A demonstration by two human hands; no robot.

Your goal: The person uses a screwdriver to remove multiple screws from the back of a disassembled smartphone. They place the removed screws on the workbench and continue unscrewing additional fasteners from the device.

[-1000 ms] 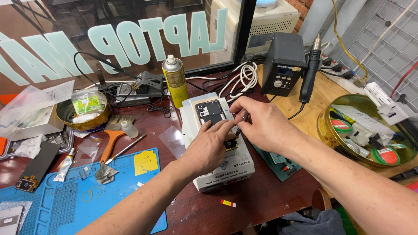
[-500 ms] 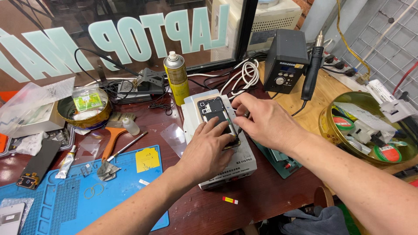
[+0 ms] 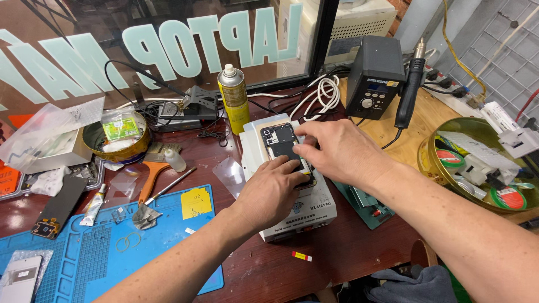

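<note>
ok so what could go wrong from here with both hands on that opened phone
1. The left hand and right hand press on the opened phone, whose insides are exposed; a slip could damage them.
2. The phone lies on a white machine near the table's front edge; a hard push might shift it.
3. The spray can stands upright just behind; a backward reach could topple it.

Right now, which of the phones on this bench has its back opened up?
The black phone under both hands, lying on the white machine, insides exposed. The white phone on the blue mat lies untouched.
</note>
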